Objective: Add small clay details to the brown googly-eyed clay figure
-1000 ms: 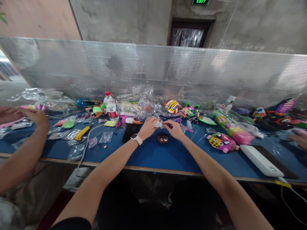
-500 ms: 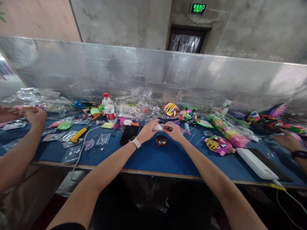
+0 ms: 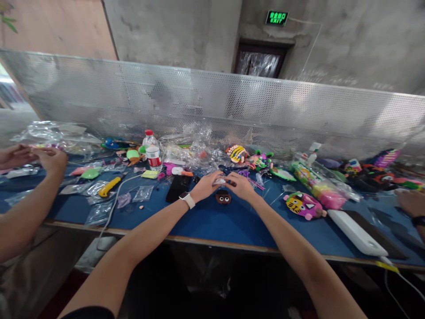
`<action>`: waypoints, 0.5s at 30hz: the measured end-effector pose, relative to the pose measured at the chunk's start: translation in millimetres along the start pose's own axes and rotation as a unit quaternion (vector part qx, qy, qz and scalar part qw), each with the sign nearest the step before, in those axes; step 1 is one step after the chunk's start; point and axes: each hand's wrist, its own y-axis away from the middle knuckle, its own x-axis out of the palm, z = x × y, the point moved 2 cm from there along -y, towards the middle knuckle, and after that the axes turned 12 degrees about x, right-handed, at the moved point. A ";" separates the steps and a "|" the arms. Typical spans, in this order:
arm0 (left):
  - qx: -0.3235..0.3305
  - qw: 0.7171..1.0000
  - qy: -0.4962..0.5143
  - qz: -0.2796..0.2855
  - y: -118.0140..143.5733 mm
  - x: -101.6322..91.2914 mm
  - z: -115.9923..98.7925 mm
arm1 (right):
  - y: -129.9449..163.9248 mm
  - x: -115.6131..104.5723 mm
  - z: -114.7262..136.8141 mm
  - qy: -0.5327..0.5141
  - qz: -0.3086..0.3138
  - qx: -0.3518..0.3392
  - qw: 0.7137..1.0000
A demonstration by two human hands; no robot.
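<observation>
A small clear plastic bag (image 3: 219,181), whitish with glare, is held up over the table between my two hands. My left hand (image 3: 206,186), with a white-strapped watch on its wrist, pinches the bag's left side. The fingers of my right hand (image 3: 241,187) are bent together at its right end; their tips are partly hidden. Just below the hands, on the blue table, lies a brown clay face (image 3: 223,198) with two round white eyes. A black phone (image 3: 178,188) lies left of my left hand.
A water bottle (image 3: 152,153) stands at the back left, near a yellow utility knife (image 3: 109,187). To the right lie a pink-and-yellow clay animal (image 3: 303,205) and a white power bank (image 3: 357,232). A co-worker's hands (image 3: 49,159) are at far left; another's hand (image 3: 410,201) is at far right.
My hands have stayed almost in place at the bag, with the right fingers drawn closer to it. The far-right co-worker's hand has moved right. The camera view has shifted slightly.
</observation>
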 end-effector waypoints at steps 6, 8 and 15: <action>0.011 1.000 -0.004 0.003 -3.4 -1.0 -3.5 | -0.4 3.4 2.7 0.085 -0.020 -0.002 0.996; 0.018 1.000 -0.024 0.007 -6.3 -2.1 -4.8 | -3.4 -0.4 1.0 0.088 -0.036 0.009 0.995; -0.038 0.990 -0.134 0.003 -0.4 -19.0 19.2 | -4.7 -55.9 -47.8 -0.034 -0.249 0.128 0.959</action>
